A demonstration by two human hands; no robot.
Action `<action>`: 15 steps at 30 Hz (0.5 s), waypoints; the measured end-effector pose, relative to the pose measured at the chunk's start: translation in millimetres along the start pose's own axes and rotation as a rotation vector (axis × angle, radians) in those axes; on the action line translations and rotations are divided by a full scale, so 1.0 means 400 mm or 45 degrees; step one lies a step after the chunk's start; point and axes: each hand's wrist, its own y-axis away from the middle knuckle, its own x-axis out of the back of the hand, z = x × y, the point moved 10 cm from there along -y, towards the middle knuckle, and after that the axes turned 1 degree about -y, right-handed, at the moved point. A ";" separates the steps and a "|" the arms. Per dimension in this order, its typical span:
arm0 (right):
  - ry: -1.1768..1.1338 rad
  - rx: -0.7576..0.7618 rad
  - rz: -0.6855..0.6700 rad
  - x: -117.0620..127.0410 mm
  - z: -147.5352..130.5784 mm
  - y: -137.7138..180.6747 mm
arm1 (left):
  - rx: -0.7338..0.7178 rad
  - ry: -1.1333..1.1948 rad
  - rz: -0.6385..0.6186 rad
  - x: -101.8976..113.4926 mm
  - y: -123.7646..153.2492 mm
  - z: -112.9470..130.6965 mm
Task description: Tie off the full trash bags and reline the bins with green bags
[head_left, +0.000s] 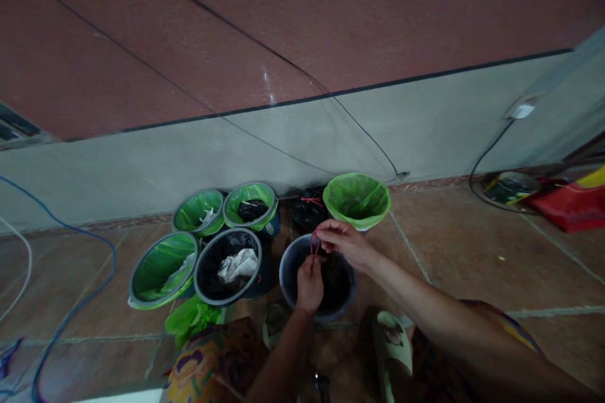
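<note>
Over a round grey-blue bucket point(284, 274) near my feet, both hands meet at a thin red drawstring point(314, 242). My left hand point(310, 284) pinches the lower part of the string, above the bucket's mouth. Slightly higher and to the right, my right hand point(347, 243) holds the string's upper loop between thumb and fingers. Dark material, apparently a black bag point(336, 280), lies inside the bucket, partly hidden by my hands. Just behind stands a black trash bag point(306, 213) with its red string tied.
Green-lined bins point(357, 198) stand along the wall, several to the left with waste inside. A black-lined bin point(227, 264) holds crumpled paper. Green plastic point(193, 321) lies by my left knee. A blue hose point(101, 283) runs at left; a red object point(570, 204) is at right.
</note>
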 end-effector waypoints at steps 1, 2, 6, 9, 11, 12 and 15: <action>0.018 0.000 0.065 0.024 0.005 -0.008 | 0.045 0.111 0.053 0.017 -0.005 -0.023; 0.047 0.009 0.142 0.050 0.007 -0.014 | 0.097 0.239 0.119 0.038 -0.008 -0.050; 0.401 0.127 0.313 0.106 -0.022 -0.016 | 0.262 0.714 0.323 0.102 -0.018 -0.143; 0.801 0.272 0.121 0.045 -0.053 0.002 | 0.254 0.738 0.352 0.124 -0.031 -0.148; 0.930 0.308 -0.061 -0.008 -0.052 0.018 | 0.225 0.619 0.336 0.130 -0.041 -0.129; 0.949 0.303 -0.119 -0.025 -0.049 0.023 | 0.210 0.556 0.316 0.128 -0.046 -0.118; 0.927 0.273 -0.225 -0.054 -0.043 0.027 | 0.179 0.403 0.234 0.112 -0.063 -0.094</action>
